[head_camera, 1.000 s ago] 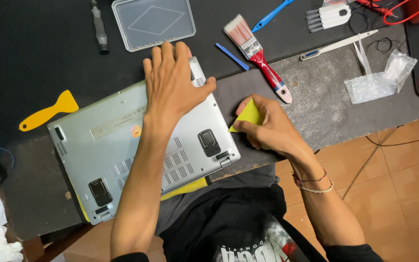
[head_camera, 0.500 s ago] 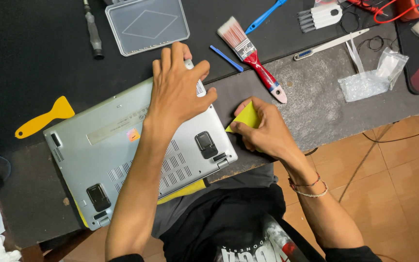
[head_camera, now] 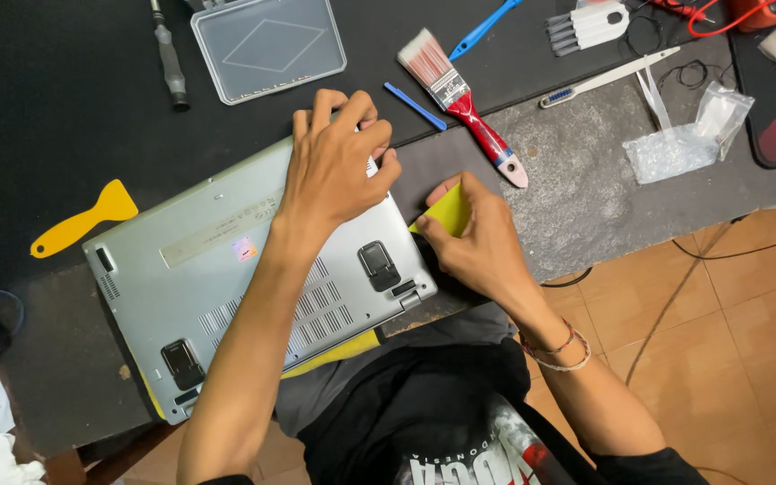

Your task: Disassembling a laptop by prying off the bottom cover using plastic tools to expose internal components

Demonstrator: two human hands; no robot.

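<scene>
Head view, laptop: a silver laptop (head_camera: 253, 287) lies bottom-up on the counter (head_camera: 586, 189), partly hanging over the near edge above the person's lap. Its long axis runs on a slant, from the near left corner up to the far right corner.
Head view, look of the laptop: matt grey base cover, rows of vent slots, dark rubber feet, a pale strip label and a small coloured sticker. A yellow strip shows under its near edge.
Head view, left hand (head_camera: 339, 166): palm down on the far right corner of the base, fingers curled over that edge and pressing; it holds nothing loose.
Head view, right hand (head_camera: 478, 238): just beside the laptop's right short edge, pinching a yellow pry wedge (head_camera: 446, 211) between thumb and fingers.
Head view, key relation: the wedge's tip points left at the seam of the right short edge, close to the near right corner; whether it is already in the seam I cannot tell. The right hand is nearer that seam; the left hand bears down just beyond it.
Head view, surroundings: a yellow scraper (head_camera: 83, 220) lies left of the laptop, well apart. A red-handled paintbrush (head_camera: 464, 108), a small blue stick (head_camera: 415, 106), a clear plastic box lid (head_camera: 268, 47) and a screwdriver (head_camera: 170, 63) lie farther back. A clear plastic bag (head_camera: 675, 148) sits to the right.
</scene>
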